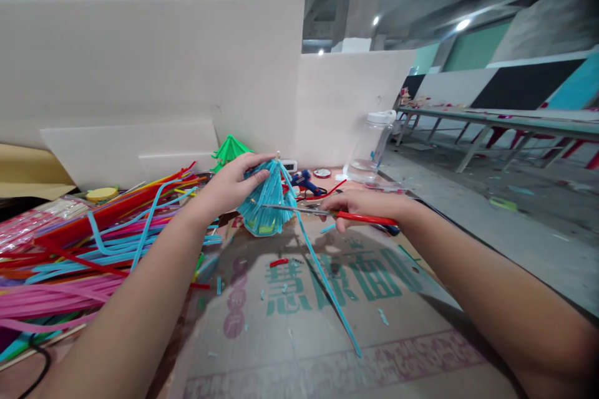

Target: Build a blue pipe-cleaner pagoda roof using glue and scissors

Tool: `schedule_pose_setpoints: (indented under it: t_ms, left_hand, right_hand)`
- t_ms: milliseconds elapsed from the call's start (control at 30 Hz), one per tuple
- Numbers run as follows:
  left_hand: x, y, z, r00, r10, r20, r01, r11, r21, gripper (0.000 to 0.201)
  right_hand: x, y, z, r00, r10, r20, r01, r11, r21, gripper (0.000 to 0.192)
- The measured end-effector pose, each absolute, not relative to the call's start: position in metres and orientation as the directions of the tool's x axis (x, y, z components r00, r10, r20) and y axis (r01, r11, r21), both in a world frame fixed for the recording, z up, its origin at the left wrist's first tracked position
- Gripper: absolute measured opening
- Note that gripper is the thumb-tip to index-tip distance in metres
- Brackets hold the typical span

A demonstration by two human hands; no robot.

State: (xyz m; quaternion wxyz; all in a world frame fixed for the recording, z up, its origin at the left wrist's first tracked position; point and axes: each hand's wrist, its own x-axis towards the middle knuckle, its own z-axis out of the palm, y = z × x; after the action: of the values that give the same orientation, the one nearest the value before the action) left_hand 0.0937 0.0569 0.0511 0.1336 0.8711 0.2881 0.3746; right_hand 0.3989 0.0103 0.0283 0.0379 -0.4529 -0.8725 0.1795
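My left hand (228, 186) is closed on the top and side of a small blue cone-shaped pipe-cleaner umbrella (267, 207), with a pale stick tip at its peak. From near that peak a long blue pipe cleaner (324, 277) runs down over the cardboard. My right hand (358, 202) grips red-handled scissors (369, 219), their blades pointing left across the umbrella's lower right side and the long strand. Whether the blades touch the strand I cannot tell. Behind my left hand stands a similar green umbrella (230, 148).
Bundles of coloured pipe cleaners (56, 296) lie at left. A printed cardboard sheet (309, 355) with blue scraps covers the table. Behind are a blue glue gun (306, 182), a clear water jug (367, 149) and white boards (154, 62). A long table (486, 120) stands far right.
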Motion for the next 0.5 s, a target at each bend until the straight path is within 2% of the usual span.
schedule_pose_setpoints:
  t_ms: [300,400,500]
  left_hand:
    - [0.093,0.06,0.049,0.52,0.642,0.563,0.423,-0.766,0.484,0.051]
    - [0.092,0.065,0.047,0.517,0.64,0.569,0.409,-0.768,0.493,0.051]
    - [0.091,0.07,0.044,0.479,0.675,0.561,0.393,-0.736,0.551,0.05]
  right_hand:
    - [0.399,-0.001,0.04,-0.589,0.791,-0.166,0.794,0.527,-0.303,0.042]
    - [0.403,0.001,0.04,-0.58,0.801,-0.152,0.8,0.524,-0.293,0.044]
    - [0.409,0.004,0.037,-0.596,0.796,-0.109,0.785,0.549,-0.287,0.045]
